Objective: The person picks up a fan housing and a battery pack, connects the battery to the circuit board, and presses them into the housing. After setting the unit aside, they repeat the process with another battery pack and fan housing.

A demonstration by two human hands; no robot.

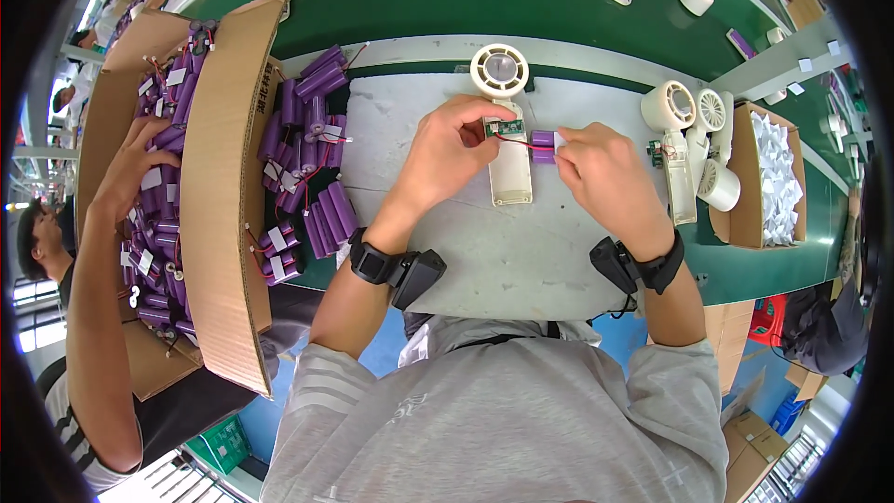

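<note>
A cream handheld fan (511, 172) lies on the pale grey work mat with its round head away from me and its handle shell open. My left hand (442, 151) curls around the upper handle, thumb and forefinger closed at the green circuit board (506, 128) there. Just right of the handle is a purple battery pack (542, 146) with a white label, and my right hand (603, 166) pinches it at the label end. Red and black wires run between the board and the pack. My right fingertips are partly hidden by the hand.
Left of the mat (447, 251), several purple battery packs (307, 144) lie piled beside a tall cardboard box (223, 196) of more packs. A co-worker's hand (140, 163) reaches into that box. On the right stand several fan bodies (684, 172) and a carton (745, 228) of white pieces.
</note>
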